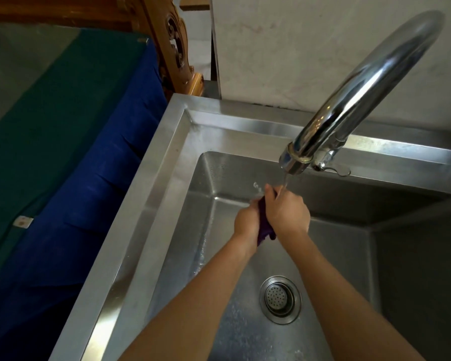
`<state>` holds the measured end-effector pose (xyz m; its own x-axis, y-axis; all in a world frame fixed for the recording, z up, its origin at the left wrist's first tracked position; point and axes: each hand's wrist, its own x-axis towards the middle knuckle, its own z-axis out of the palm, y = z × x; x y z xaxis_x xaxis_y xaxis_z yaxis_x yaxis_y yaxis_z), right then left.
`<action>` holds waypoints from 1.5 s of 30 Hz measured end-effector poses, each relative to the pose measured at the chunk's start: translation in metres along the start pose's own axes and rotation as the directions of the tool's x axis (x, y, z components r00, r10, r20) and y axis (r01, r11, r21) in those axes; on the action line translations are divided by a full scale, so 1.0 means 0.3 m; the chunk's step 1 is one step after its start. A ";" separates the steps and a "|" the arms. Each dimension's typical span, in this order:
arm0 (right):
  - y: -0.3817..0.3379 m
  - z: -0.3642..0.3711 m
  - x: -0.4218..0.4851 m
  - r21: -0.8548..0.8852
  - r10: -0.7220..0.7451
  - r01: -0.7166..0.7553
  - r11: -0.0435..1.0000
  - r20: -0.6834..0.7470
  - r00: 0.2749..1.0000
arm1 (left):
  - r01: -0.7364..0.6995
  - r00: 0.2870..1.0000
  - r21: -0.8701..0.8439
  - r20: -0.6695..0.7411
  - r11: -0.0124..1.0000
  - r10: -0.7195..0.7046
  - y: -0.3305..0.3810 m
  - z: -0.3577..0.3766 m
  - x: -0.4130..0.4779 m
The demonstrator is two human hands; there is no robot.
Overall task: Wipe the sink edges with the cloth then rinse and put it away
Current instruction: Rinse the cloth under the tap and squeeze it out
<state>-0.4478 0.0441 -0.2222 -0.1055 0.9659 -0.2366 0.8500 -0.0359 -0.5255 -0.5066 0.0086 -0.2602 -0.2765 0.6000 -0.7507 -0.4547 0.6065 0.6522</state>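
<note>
A small purple cloth (264, 229) is bunched between both my hands, over the basin of the steel sink (151, 194). My left hand (246, 221) grips its left side and my right hand (288, 213) wraps over its top and right side. Only a strip of cloth shows between the hands and below them. A thin stream of water (285, 182) runs from the chrome faucet spout (294, 160) onto my right hand's fingers and the cloth.
The round drain strainer (280, 299) lies in the basin floor, near my forearms. A blue and green covered surface (63, 152) borders the sink's left rim. Carved wooden furniture (175, 48) and a pale wall (297, 48) stand behind the sink.
</note>
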 end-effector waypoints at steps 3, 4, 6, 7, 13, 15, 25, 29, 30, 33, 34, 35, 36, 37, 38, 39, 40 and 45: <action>0.057 0.009 0.022 0.008 -0.019 0.019 1.000 0.052 0.998 | -0.172 0.979 0.140 -0.091 0.975 0.185 0.013 -0.020 -0.011; 0.078 0.007 0.023 0.021 -0.008 0.006 1.000 0.080 0.997 | -0.218 0.968 0.193 -0.085 0.957 0.237 0.019 -0.027 -0.010; 0.108 0.002 0.008 0.085 -0.020 0.011 0.996 0.103 0.994 | -0.249 0.961 0.227 -0.067 0.942 0.270 0.018 -0.042 0.007; 0.108 -0.002 -0.014 0.123 -0.060 0.048 0.991 0.091 0.994 | -0.239 0.964 0.180 -0.070 0.954 0.255 0.020 -0.048 0.015; -0.036 0.029 -0.178 -0.011 -0.197 0.197 0.980 -0.002 0.980 | -0.037 0.985 -0.059 0.164 0.998 0.046 0.023 -0.065 0.059; -0.073 0.033 -0.148 -0.137 -0.170 0.159 0.978 -0.076 0.983 | -0.030 0.984 -0.055 0.172 0.998 0.039 -0.011 -0.049 0.056; 0.034 0.062 0.056 -0.060 0.033 -0.029 0.998 0.078 0.996 | 0.024 1.000 0.082 0.015 0.996 -0.025 -0.062 -0.035 0.032; 0.163 0.110 0.083 0.048 -0.005 -0.003 0.999 0.157 0.988 | -0.130 0.990 0.233 -0.022 0.964 0.139 -0.105 -0.066 0.060; 0.197 0.122 0.086 0.043 0.008 -0.017 0.999 0.195 0.981 | -0.156 0.986 0.246 -0.022 0.957 0.167 -0.113 -0.081 0.067; 0.285 0.150 0.092 0.032 0.064 -0.077 0.997 0.288 0.956 | -0.127 0.990 0.245 -0.021 0.961 0.137 -0.134 -0.119 0.099; 0.305 0.153 0.090 0.061 0.069 -0.092 0.994 0.309 0.948 | -0.084 0.996 0.242 -0.021 0.967 0.091 -0.141 -0.127 0.106; 0.318 0.149 0.086 0.096 0.064 -0.101 0.990 0.328 0.942 | -0.034 0.999 0.204 -0.014 0.978 0.037 -0.144 -0.130 0.108; 0.323 0.145 0.084 0.138 0.046 -0.098 0.986 0.340 0.939 | 0.026 1.000 0.123 0.008 0.992 -0.027 -0.143 -0.133 0.110; 0.321 0.134 0.079 0.188 0.009 -0.079 0.979 0.348 0.938 | 0.091 0.995 0.020 0.047 0.996 -0.092 -0.136 -0.133 0.105; 0.319 0.124 0.078 0.240 -0.042 -0.047 0.970 0.352 0.935 | 0.152 0.986 -0.078 0.087 0.985 -0.145 -0.126 -0.132 0.101; 0.313 0.109 0.074 0.290 -0.116 0.008 0.957 0.356 0.927 | 0.211 0.974 -0.153 0.116 0.966 -0.194 -0.122 -0.135 0.107; 0.303 0.095 0.069 0.339 -0.212 0.084 0.937 0.359 0.909 | 0.259 0.961 -0.187 0.144 0.948 -0.234 -0.122 -0.143 0.122; 0.239 0.020 0.033 0.486 -0.556 0.346 0.802 0.400 0.728 | 0.358 0.907 -0.093 0.271 0.929 -0.322 -0.092 -0.126 0.144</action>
<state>-0.3909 0.0495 -0.2671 -0.7564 0.6205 -0.2071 0.3946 0.1804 -0.9010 -0.5381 -0.0020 -0.3144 0.1253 0.4901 -0.8626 -0.6003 0.7297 0.3274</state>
